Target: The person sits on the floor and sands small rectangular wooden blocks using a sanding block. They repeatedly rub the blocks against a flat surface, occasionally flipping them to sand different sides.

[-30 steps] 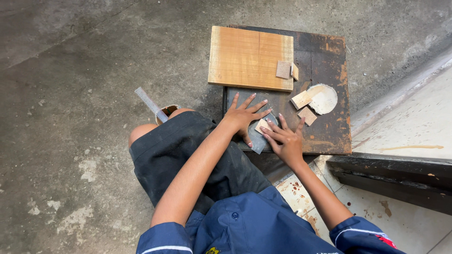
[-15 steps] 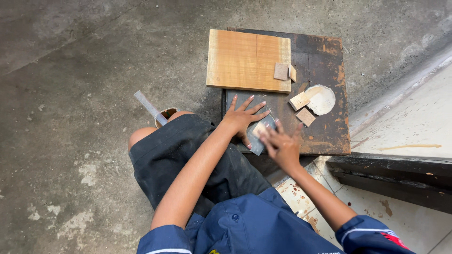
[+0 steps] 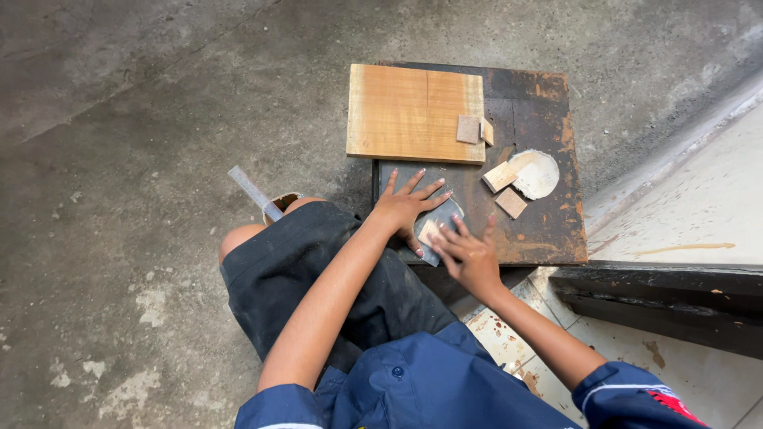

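- Rough grey concrete floor fills most of the frame; pale tiled step at right edge, dark ledge lower right.
- Dark worn board [image 3: 548, 230] lies on the floor, centre-right, serving as work surface.
- Light wooden panel [image 3: 405, 111] sits on the board's upper left corner, overhanging it.
- Two small wood offcuts [image 3: 474, 129] rest at the panel's right edge.
- Pale round disc [image 3: 536, 173] at right of board, with two more small wood blocks [image 3: 501, 176] touching or just beside it.
- Grey sandpaper sheet [image 3: 447, 214] lies flat on the board's lower left part.
- Left hand [image 3: 407, 208] pressed flat on the sheet's left side, fingers spread wide, holding it down.
- Right hand [image 3: 469, 254] just right of it, fingers loosely spread; fingertips on small wood piece [image 3: 430, 232] that sits on the sheet. Pinch or press: cannot tell.
- Small wood piece looks light, stiff, thin; likely best taken by its edges with fingertips, easy to slip.
- Sandpaper looks flexible, gritty, likely to creep unless pinned.
- Metal ruler [image 3: 254, 193] lies on the floor by the knee, centre-left.
- Dark shorts, blue shirt at bottom of frame.
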